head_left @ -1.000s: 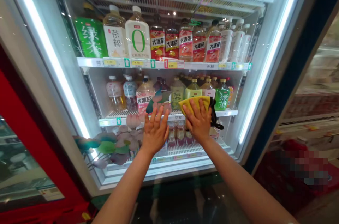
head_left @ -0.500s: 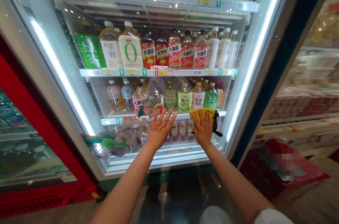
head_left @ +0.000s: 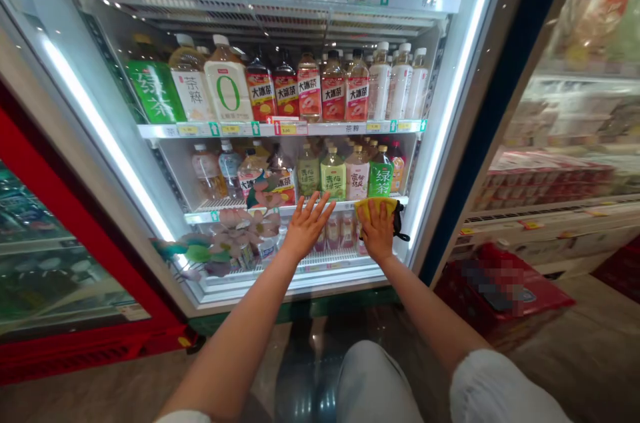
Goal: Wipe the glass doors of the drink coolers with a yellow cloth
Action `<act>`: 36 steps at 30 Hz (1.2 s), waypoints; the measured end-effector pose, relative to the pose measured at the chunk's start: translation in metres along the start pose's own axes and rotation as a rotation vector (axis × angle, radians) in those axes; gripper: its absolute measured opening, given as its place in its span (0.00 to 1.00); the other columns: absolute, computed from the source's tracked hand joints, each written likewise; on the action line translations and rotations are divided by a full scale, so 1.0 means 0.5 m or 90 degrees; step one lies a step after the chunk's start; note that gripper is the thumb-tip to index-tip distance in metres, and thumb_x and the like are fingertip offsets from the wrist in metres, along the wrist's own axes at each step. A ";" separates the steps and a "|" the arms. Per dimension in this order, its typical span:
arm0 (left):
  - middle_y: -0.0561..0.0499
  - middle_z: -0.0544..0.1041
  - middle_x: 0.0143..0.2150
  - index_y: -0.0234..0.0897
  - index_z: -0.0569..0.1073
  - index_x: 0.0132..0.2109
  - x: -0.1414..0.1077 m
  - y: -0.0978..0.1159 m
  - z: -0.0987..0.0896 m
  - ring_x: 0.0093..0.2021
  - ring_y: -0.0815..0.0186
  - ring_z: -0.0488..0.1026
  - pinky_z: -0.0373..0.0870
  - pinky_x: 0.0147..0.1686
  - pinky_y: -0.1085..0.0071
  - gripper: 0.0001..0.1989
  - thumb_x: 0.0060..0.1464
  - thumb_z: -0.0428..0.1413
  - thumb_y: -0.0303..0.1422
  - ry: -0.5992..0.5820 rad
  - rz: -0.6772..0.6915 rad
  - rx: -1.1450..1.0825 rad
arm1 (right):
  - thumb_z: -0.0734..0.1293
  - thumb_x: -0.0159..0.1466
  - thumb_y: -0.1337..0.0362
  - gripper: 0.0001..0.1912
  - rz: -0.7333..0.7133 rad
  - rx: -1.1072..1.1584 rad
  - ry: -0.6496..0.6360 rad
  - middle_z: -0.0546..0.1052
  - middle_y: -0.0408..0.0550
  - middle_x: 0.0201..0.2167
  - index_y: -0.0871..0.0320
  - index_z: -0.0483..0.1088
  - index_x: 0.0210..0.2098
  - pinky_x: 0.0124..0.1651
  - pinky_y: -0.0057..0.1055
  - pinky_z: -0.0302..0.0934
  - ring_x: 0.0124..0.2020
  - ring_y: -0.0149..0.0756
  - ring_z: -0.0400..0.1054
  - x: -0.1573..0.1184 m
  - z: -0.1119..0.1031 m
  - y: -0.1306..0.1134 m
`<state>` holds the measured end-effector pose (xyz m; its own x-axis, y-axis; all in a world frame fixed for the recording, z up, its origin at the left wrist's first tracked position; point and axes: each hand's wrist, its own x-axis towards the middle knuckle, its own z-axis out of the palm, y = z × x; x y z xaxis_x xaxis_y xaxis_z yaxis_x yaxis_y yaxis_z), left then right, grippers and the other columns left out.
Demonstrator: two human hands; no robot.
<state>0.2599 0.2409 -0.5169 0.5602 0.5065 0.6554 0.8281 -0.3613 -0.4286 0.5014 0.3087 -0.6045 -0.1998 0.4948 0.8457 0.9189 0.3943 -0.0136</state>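
Observation:
A glass-fronted drinks fridge (head_left: 220,301) fills the middle of the head view. My left hand (head_left: 306,228) has its fingers spread, palm toward the glass, and appears to rest on it in front of the lower shelves. To its right, my right hand (head_left: 377,230) holds a yellow cloth (head_left: 364,211) with a black side against the glass, the fingers lying over it. A black loop dangles from the cloth's right side. Behind the glass stand tea bottles, among them a light green bottle (head_left: 333,175) and a bright green bottle (head_left: 381,176).
Flower decals (head_left: 240,230) stick to the glass at lower left. A red-framed fridge (head_left: 165,336) stands at left. On the right are open chilled shelves (head_left: 550,176) and a red box (head_left: 530,306) on the floor. My bent knee (head_left: 373,376) shows below.
The view has shifted, so the fridge appears further left and slightly higher, and more of my knee shows. Both hands keep nearly the same places on the glass, cloth still under the right.

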 end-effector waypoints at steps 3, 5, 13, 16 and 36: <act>0.47 0.50 0.78 0.45 0.45 0.77 0.023 0.022 0.006 0.78 0.56 0.37 0.42 0.75 0.43 0.41 0.61 0.49 0.20 -0.004 0.017 -0.012 | 0.63 0.67 0.67 0.35 -0.076 0.007 -0.024 0.56 0.47 0.75 0.42 0.59 0.71 0.71 0.70 0.38 0.78 0.58 0.35 0.019 -0.017 0.022; 0.47 0.50 0.78 0.45 0.46 0.77 0.049 0.038 0.008 0.78 0.56 0.36 0.42 0.75 0.42 0.41 0.62 0.49 0.20 -0.004 0.026 -0.016 | 0.62 0.68 0.66 0.34 -0.084 0.007 -0.016 0.55 0.44 0.76 0.40 0.57 0.72 0.72 0.68 0.38 0.78 0.55 0.35 0.062 -0.042 0.060; 0.48 0.50 0.78 0.44 0.48 0.76 0.126 0.089 0.015 0.78 0.56 0.37 0.42 0.75 0.43 0.41 0.61 0.51 0.21 -0.020 0.064 -0.014 | 0.60 0.69 0.66 0.36 0.128 0.014 0.019 0.46 0.53 0.78 0.50 0.50 0.75 0.70 0.68 0.47 0.77 0.60 0.33 0.004 -0.038 0.148; 0.49 0.52 0.77 0.46 0.50 0.76 0.141 0.099 0.023 0.78 0.57 0.39 0.43 0.75 0.45 0.41 0.60 0.51 0.18 -0.015 0.081 0.006 | 0.63 0.66 0.69 0.38 0.015 0.034 -0.032 0.51 0.48 0.77 0.44 0.54 0.73 0.71 0.68 0.45 0.77 0.59 0.37 0.004 -0.033 0.140; 0.49 0.53 0.76 0.45 0.56 0.74 0.195 0.133 0.058 0.77 0.55 0.38 0.44 0.75 0.44 0.38 0.61 0.50 0.18 0.003 0.115 0.028 | 0.60 0.67 0.72 0.40 0.118 0.045 0.005 0.44 0.48 0.78 0.46 0.49 0.75 0.71 0.64 0.48 0.78 0.57 0.34 0.059 -0.076 0.287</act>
<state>0.3700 0.2891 -0.4995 0.6996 0.4328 0.5685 0.7144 -0.4112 -0.5662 0.6403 0.3505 -0.5614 -0.0262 0.5587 0.8289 0.9136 0.3499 -0.2069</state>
